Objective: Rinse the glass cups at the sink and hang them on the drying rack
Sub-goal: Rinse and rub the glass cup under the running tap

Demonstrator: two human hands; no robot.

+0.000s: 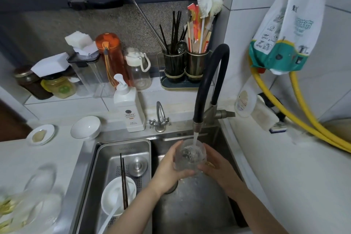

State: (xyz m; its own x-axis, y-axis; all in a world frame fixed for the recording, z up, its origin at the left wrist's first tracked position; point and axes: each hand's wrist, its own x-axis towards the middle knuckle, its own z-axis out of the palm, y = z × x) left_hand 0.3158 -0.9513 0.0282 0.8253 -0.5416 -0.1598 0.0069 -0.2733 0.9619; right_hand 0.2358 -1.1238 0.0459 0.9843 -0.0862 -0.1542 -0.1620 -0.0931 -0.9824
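A clear glass cup [190,156] is held upright over the steel sink [197,207], under the black faucet [209,81]. Water runs from the spout into the cup. My left hand [171,165] wraps its left side and bottom. My right hand [214,165] cups its right side. More glass cups [40,180] stand blurred on the white counter at the lower left. No drying rack can be made out.
A steel drain tray [106,157] in the sink's left half holds a white bowl [117,195], chopsticks and a lid. A soap bottle [131,108], small tap, white bowls and jars sit behind. Yellow hoses [296,112] hang on the right wall.
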